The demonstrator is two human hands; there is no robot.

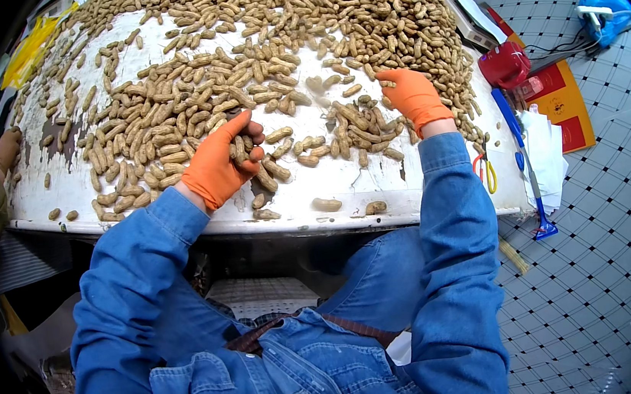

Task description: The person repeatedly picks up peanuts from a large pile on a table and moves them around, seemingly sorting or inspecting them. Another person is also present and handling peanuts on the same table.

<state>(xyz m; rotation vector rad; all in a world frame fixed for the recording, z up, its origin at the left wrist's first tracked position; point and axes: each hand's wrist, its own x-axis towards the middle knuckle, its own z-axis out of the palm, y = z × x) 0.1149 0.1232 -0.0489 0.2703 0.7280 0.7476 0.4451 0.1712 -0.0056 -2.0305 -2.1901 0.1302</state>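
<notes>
Several unshelled peanuts lie in my left hand, which wears an orange glove with the fingertips bare and curls around them above the near part of the table. My right hand, gloved in orange too, is over the edge of the large peanut heap; its fingertips touch or nearly touch peanuts, and whether it holds one I cannot tell. Between my hands sits a small pile of darker peanuts. A broad spread of peanuts covers the worn white tabletop beyond and left of my left hand.
Right of the heap are a red container, scissors with red and yellow handles, a blue long-handled tool and white papers. A power strip lies on a blue bag. Another person's hand rests at the left edge.
</notes>
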